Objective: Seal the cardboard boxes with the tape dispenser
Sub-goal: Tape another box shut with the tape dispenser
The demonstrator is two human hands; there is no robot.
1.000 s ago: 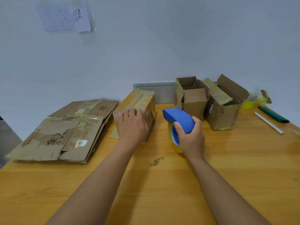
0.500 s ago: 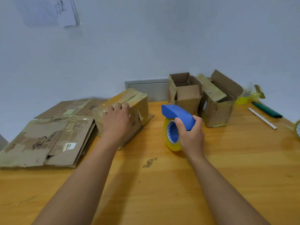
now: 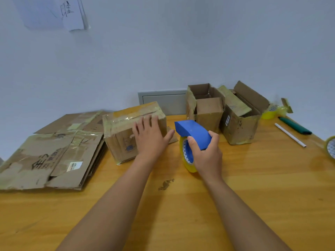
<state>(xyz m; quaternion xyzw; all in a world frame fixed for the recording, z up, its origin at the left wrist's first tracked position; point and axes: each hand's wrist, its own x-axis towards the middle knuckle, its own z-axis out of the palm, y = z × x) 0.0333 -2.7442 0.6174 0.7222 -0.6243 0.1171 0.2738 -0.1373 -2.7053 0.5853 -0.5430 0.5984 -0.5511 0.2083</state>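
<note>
My left hand (image 3: 150, 137) rests flat, fingers straight, on taped brown cardboard box (image 3: 126, 131); right hand (image 3: 206, 153) grips blue tape dispenser (image 3: 193, 133). Positioning step; next needs dispenser on seam.

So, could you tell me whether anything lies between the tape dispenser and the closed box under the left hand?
Nothing visible does. The tape dispenser, gripped by the right hand, sits just right of the closed box, with only bare table between. The left hand rests flat on the box.
</note>
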